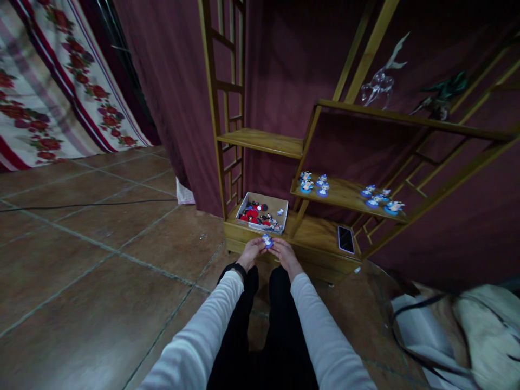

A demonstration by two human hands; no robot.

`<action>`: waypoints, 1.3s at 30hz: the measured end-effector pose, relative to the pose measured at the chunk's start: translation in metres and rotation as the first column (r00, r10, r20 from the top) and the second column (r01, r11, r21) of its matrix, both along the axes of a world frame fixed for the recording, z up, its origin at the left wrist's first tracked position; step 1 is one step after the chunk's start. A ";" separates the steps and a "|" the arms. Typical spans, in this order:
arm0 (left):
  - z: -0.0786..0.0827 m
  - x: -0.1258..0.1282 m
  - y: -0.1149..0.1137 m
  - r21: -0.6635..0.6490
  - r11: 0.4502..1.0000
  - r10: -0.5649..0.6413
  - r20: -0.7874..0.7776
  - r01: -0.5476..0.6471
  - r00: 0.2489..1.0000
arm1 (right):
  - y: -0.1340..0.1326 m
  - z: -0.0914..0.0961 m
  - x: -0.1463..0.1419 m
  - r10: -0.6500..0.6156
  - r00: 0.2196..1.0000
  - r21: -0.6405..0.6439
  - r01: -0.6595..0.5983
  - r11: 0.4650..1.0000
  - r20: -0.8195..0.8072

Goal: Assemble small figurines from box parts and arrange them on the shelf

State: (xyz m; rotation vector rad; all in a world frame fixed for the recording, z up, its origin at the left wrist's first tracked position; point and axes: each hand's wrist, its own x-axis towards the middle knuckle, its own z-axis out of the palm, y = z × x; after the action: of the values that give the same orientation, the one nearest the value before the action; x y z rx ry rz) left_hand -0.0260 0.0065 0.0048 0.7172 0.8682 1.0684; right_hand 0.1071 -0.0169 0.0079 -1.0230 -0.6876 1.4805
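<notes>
A small purple-and-white figurine (267,240) on a round base is held between my two hands, in front of the shelf unit. My left hand (252,252) pinches it from the left, and my right hand (285,253) grips its base from the right. Just beyond them stands an open cardboard box (283,223) on the lowest board. Red and black figurines (255,215) lie jumbled inside it, with one small purple-white figurine (280,212) apart at the right.
On the middle shelf (345,194) stand two groups of figurines, a left group (314,184) and a right group (382,199). A phone (345,239) lies on the lowest board. A glass deer (378,86) and a dark green ornament (442,97) occupy the upper shelf. Bags (483,325) rest at the right.
</notes>
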 end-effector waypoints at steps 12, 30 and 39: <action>-0.004 -0.002 0.006 -0.048 0.995 -0.087 -0.019 0.086 0.996 | 0.004 -0.001 -0.004 0.049 0.995 -0.082 -0.042 0.996 0.091; 0.011 0.000 -0.001 0.009 0.995 -0.099 -0.054 0.100 0.994 | 0.004 0.003 -0.004 0.115 0.989 -0.158 -0.099 0.983 0.095; 0.013 0.001 -0.004 0.014 0.995 -0.098 -0.060 0.099 0.993 | 0.005 0.002 -0.002 0.133 0.985 -0.172 -0.114 0.979 0.105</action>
State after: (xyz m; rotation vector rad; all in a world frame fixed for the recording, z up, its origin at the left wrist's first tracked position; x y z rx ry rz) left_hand -0.0253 0.0022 0.0175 0.8017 0.8667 0.9721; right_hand 0.1049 -0.0123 0.0097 -1.2196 -0.7315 1.6166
